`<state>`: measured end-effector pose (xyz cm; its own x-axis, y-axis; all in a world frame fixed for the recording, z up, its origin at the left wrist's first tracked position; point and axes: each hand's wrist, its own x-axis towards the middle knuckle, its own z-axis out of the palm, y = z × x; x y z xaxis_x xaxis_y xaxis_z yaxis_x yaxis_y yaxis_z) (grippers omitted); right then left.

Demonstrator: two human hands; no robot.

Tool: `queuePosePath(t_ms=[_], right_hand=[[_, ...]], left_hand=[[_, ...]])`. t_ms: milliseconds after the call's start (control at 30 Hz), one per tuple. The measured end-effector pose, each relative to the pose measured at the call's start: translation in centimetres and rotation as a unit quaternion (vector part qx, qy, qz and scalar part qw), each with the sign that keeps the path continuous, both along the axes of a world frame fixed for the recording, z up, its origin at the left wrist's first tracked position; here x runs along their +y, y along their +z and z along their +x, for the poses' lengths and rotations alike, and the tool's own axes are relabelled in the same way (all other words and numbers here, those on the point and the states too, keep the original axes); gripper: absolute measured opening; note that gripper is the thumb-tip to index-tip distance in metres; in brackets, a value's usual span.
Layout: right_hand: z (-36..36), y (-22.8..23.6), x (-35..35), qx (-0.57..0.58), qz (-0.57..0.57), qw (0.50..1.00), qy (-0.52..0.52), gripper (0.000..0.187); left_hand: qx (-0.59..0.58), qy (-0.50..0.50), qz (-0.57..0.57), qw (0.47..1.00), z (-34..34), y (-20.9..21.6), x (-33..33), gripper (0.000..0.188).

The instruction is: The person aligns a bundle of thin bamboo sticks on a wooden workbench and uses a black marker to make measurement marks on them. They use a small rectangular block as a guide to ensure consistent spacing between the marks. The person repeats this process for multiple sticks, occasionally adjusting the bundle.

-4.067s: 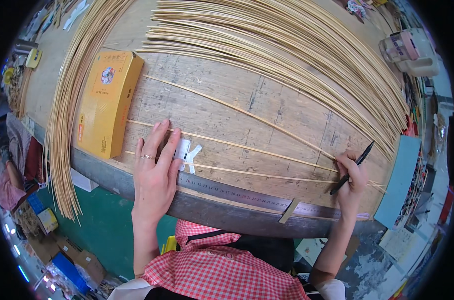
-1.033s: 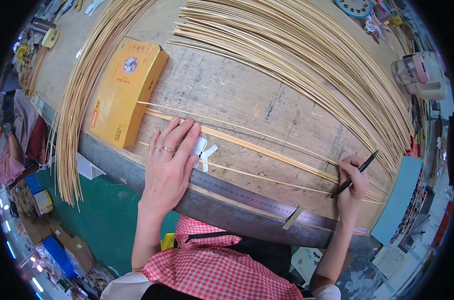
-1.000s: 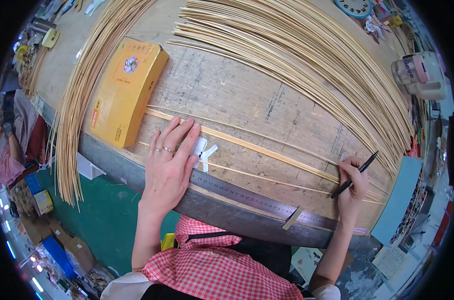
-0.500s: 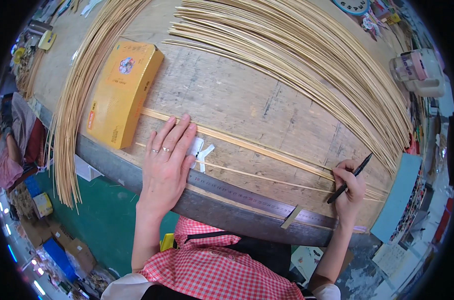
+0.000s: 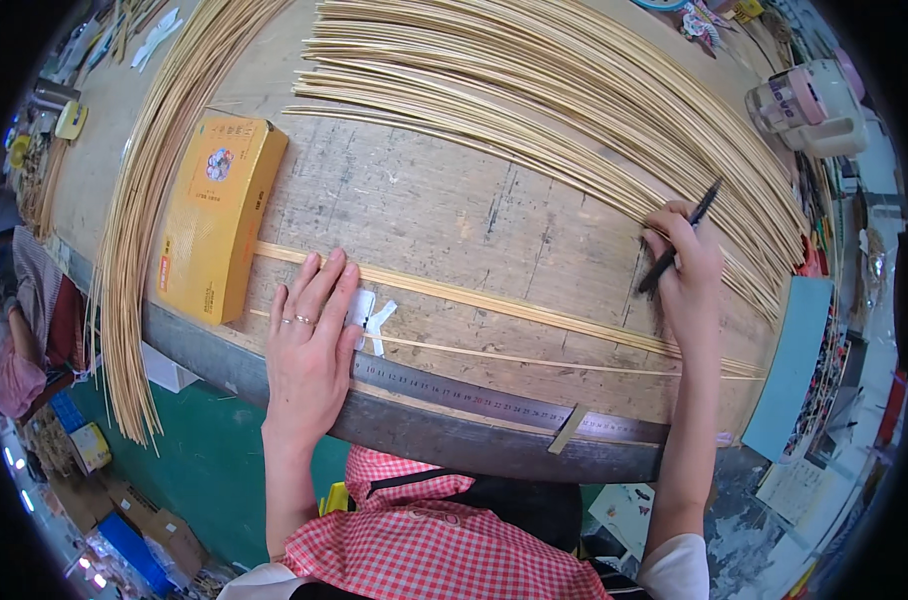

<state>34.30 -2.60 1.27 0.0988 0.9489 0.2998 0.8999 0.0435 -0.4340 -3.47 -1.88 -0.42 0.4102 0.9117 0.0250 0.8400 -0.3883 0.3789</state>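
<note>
The wooden worktable was largely covered along its far side by a broad row of long, thin, straw-coloured sticks. Its left side was crossed by a loose bundle of similar tan sticks, overhanging the near edge. A narrow group of pale, thin sticks was laid between the hands, its left ends brought up to the golden-yellow cardboard box, its right ends directed toward a flat blue-grey panel. Nearer the edge, a single stick was placed above a long grey metal ruler, which was crossed by an olive strip. Part of the ruler was covered by the right forearm.

The narrow group was pressed by the spread, flattened left hand. A slim black pen was held slantwise in the curled right hand, positioned at the row's near edge; whether a stick was also pinched could not be told.

The box was closed, its contents hidden. A translucent, pink-banded jug was set at the far right, its contents unclear.
</note>
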Motion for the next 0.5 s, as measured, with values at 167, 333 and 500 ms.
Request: queuePosePath(t_ms=[167,333,500], right_hand=[[0.0,-0.6,0.8,-0.015,-0.009,1.0,0.005,0.015],[-0.1,-0.9,0.0,0.013,0.015,1.0,0.011,0.017],[0.5,-0.6,-1.9,0.018,0.009,0.999,0.034,0.018]], left_hand=[[0.0,-0.002,-0.009,1.0,0.2,0.3,0.0,0.058],[-0.015,-0.004,-0.012,1.0,-0.1,0.5,0.2,0.058],[-0.031,-0.013,-0.01,0.999,0.1,0.5,0.4,0.057]])
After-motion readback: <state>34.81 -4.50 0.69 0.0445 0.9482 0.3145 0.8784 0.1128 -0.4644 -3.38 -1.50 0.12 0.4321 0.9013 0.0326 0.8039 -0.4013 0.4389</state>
